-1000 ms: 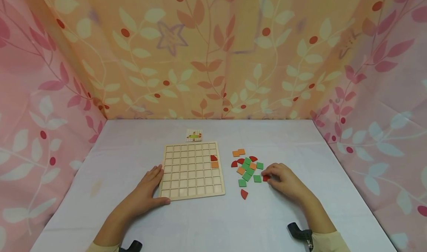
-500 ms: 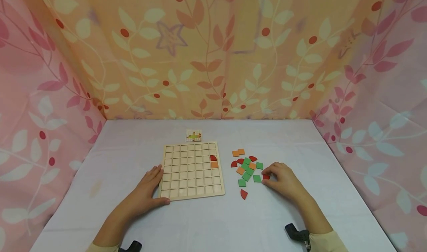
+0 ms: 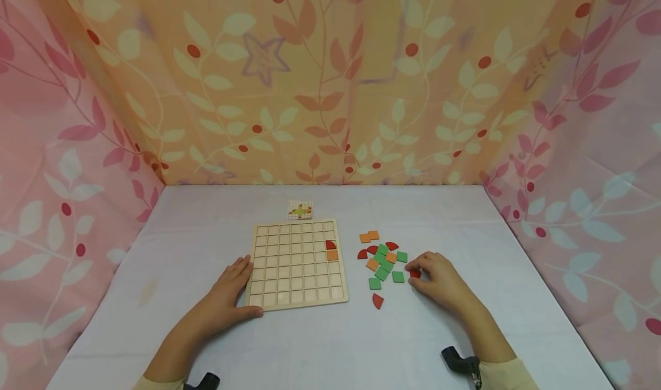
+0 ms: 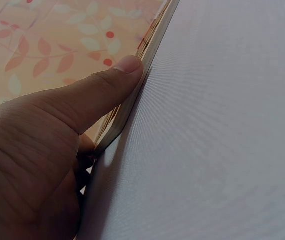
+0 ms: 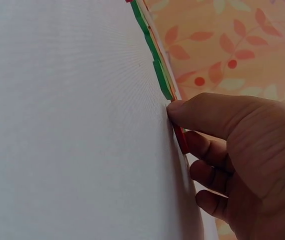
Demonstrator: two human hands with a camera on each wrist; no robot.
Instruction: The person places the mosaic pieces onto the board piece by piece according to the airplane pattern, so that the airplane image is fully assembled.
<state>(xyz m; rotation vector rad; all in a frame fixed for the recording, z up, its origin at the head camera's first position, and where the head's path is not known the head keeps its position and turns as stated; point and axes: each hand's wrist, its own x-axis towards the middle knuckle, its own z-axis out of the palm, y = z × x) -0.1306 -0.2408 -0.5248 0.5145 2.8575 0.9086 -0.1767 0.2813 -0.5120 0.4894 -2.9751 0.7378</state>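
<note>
A square wooden grid board (image 3: pixel 296 266) lies on the table, with a red quarter-circle tile (image 3: pixel 330 245) and an orange square tile (image 3: pixel 332 255) in two of its cells near the right edge. My left hand (image 3: pixel 229 291) rests along the board's left side, fingers extended, the thumb (image 4: pixel 125 67) on its near edge. To the right of the loose tiles, my right hand (image 3: pixel 439 278) pinches a red tile (image 3: pixel 415 274) between thumb and fingers, low at the table. In the right wrist view this red tile (image 5: pixel 180 137) shows edge-on; its outline is partly covered by the fingers.
Loose green square tiles (image 3: pixel 382 272), orange tiles (image 3: pixel 365 237) and red quarter-circle tiles (image 3: pixel 378 301) lie between board and right hand, some overlapping. A small pattern card (image 3: pixel 300 210) lies behind the board. Patterned cloth walls (image 3: pixel 320 92) enclose the white table (image 3: pixel 206 223) on three sides.
My right hand has shifted slightly around the red tile, which moved a little right over the last half second. The left hand and board stay in place.
</note>
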